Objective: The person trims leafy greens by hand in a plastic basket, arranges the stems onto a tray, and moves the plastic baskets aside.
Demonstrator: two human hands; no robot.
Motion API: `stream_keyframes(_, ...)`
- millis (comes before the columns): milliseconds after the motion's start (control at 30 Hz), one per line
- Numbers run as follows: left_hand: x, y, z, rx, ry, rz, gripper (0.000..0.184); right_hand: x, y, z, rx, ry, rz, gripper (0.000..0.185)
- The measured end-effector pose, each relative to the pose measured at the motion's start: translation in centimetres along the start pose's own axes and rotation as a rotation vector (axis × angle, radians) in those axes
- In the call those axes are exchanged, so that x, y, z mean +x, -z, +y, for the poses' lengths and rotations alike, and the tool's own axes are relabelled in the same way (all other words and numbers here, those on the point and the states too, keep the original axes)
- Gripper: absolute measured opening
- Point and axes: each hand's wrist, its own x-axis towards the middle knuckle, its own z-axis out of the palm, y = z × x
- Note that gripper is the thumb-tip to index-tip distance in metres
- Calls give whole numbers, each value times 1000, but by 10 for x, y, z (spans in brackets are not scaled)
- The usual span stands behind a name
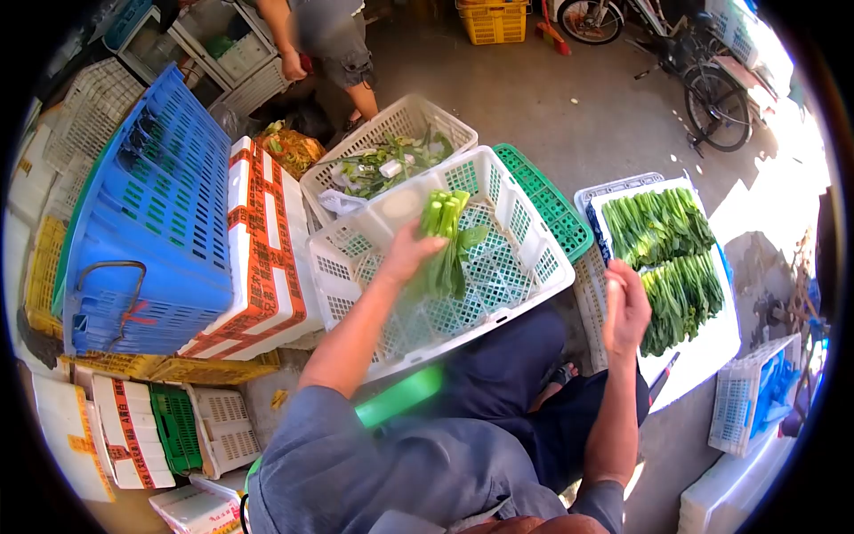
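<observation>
My left hand [414, 255] is closed round a bunch of leafy greens [445, 222], its pale cut stems pointing up and its leaves hanging down. The bunch is held over a white plastic crate [532, 294] with a lattice floor. On the right, my right hand [628, 307] has its fingers curled in; what they hold, if anything, I cannot make out. It is beside a white board [725, 334], where greens lie in two neat rows, a far row [656, 222] and a near row [681, 303].
Behind the white crate, another crate [458, 125] holds loose leaves and scraps. A green crate [569, 222] lies to its right. Blue crates [169, 214] and foam boxes [267, 240] are stacked at left. A person [329, 44] stands beyond; a bicycle [712, 102] is at upper right.
</observation>
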Motion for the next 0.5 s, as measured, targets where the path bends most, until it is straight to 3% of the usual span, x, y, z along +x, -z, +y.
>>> stream_keyframes(133, -7, -17, 7, -233, 63, -74, 73, 48, -103, -38, -94, 351, -351, 54)
stream_keyframes(300, -16, -22, 5, -429, 103, -105, 76, 71, -197, -33, -249, 382, -538, 73)
stream_keyframes(367, -24, -32, 19, -539, 100, -73, 75, 61, -213, -38, -195, 298, -539, 70)
stream_keyframes(500, -30, -16, 0, -667, 331, -82, 71, 51, -226, -37, -144, 235, -568, 57)
